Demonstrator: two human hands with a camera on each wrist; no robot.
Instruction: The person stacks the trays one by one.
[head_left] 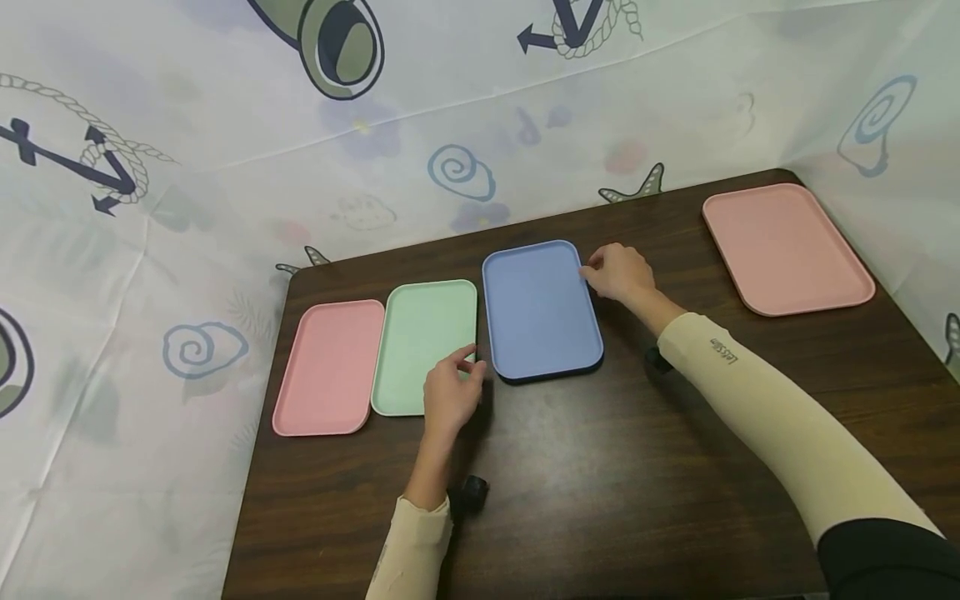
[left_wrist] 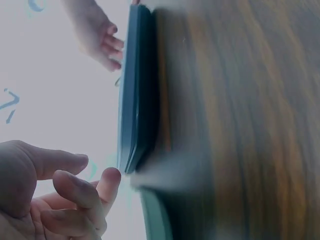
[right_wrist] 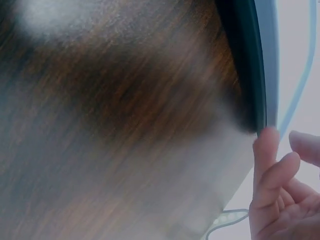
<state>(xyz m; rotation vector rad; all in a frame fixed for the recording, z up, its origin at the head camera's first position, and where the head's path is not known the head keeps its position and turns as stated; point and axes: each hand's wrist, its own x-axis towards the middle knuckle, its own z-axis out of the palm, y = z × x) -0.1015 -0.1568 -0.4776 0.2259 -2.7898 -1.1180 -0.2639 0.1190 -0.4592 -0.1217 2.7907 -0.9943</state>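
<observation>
A blue tray lies on the table on top of a darker tray, whose edge shows beneath it. My right hand is at the blue tray's right edge, fingertips right by the rim and the thumb apart from the fingers in the right wrist view. My left hand hovers over the right edge of a green tray, close to the blue tray's left side. Its fingers are loosely bent with nothing between them, and the hand hides the green tray's lower right corner.
A pink tray lies left of the green one, their edges close together. Another pink tray sits at the far right of the dark wooden table. A patterned cloth hangs behind the table.
</observation>
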